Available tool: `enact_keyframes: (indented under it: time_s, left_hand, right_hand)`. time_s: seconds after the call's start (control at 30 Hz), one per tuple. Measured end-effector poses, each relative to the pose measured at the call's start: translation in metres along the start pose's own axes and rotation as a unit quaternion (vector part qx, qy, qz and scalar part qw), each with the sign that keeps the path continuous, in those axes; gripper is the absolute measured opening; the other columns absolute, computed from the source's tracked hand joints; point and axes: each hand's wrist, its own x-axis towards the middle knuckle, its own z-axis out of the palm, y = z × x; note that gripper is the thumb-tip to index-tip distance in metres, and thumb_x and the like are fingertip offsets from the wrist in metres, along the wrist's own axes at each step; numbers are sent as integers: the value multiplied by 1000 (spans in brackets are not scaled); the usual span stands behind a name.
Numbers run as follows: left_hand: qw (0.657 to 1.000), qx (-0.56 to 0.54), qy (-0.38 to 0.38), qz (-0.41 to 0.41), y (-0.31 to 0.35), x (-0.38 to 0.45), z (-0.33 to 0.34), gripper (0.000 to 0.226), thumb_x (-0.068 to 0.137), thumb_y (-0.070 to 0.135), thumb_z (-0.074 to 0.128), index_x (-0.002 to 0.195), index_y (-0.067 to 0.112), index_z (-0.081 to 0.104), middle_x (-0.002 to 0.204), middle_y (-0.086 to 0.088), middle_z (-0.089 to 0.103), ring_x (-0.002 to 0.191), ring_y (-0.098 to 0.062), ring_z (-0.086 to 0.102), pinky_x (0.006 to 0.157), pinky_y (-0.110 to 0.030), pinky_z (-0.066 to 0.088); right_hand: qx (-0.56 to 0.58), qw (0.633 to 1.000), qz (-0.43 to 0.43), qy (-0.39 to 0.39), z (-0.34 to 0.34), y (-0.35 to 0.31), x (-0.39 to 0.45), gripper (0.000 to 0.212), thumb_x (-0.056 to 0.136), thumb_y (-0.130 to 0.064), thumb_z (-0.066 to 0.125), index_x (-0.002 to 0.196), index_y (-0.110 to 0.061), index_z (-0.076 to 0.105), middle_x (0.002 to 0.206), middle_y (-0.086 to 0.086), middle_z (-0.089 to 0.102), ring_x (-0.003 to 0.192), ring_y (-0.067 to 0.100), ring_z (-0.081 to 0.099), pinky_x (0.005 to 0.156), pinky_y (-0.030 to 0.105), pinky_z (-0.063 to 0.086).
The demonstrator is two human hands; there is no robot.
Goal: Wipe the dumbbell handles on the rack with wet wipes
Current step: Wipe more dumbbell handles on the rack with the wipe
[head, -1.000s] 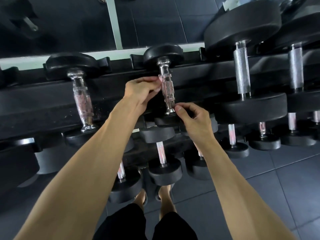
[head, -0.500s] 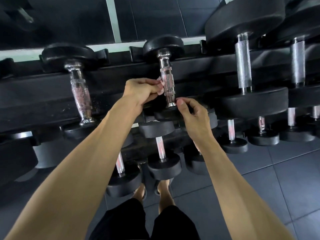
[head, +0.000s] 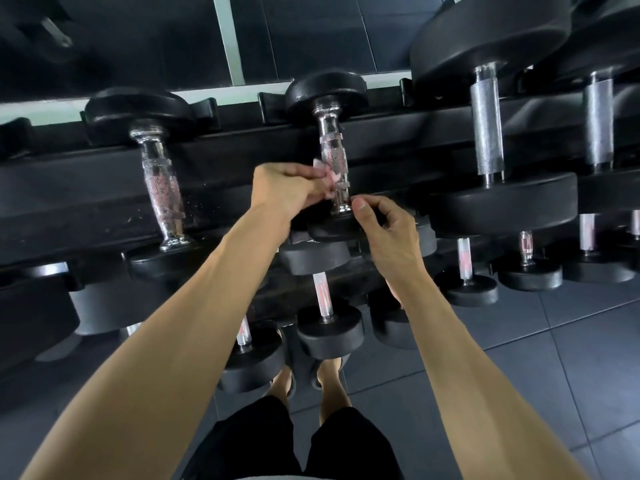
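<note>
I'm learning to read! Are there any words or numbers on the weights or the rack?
None that can be read.
The dumbbell heads show plain black, with no numbers visible.
A faint pale mark on the weight under the left hand: too small and blurred to read.

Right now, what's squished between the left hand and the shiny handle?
A crumpled wet wipe, pinched by the left hand against the middle dumbbell's handle, seen in the head view.

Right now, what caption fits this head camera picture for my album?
Left hand holds a small white wet wipe against a shiny knurled steel dumbbell handle, right hand beside it.
</note>
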Motion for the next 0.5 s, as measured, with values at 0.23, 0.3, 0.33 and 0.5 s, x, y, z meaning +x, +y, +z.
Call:
enact_keyframes:
  time_s: [0.23, 0.3, 0.33, 0.5]
  left_hand:
    - [995, 78, 15, 57, -1, 6, 5, 16, 73, -2, 82, 74, 10, 71, 71, -1, 72, 66, -9, 72, 65, -19, 56]
    - [977, 209, -7, 51, -14, 0, 3, 17, 73, 5, 84, 69, 17, 73, 64, 6, 70, 59, -2, 65, 65, -20, 53]
    - [971, 231, -11, 52, -19, -1, 2, 17, 72, 9, 85, 68, 21, 74, 64, 7, 71, 61, -4, 65, 68, -23, 54]
    - [995, 49, 48, 68, -4, 2, 1, 16, 69, 15, 89, 75, 21, 76, 75, 0, 76, 77, -16, 74, 81, -28, 60]
  right_hand:
    - [11, 1000, 1, 15, 0, 2, 0, 20, 96, -37, 63, 107, -22, 72, 113, -5, 70, 107, 4, 64, 100, 25, 48]
    - [10, 1000, -2, 22, 0, 1, 1, 19, 97, -35, 62, 106, -21, 73, 110, -5, 71, 106, 6, 64, 101, 27, 49]
    - [8, 1000, -3, 20, 0, 1, 1, 18, 97, -34, 63, 105, -22, 73, 109, -5, 72, 105, 6, 64, 100, 28, 49]
    - [-3, 1000, -3, -3, -2, 0, 1, 14, 95, -37, 65, 102, -27, 73, 110, -4, 71, 105, 8, 65, 102, 31, 50]
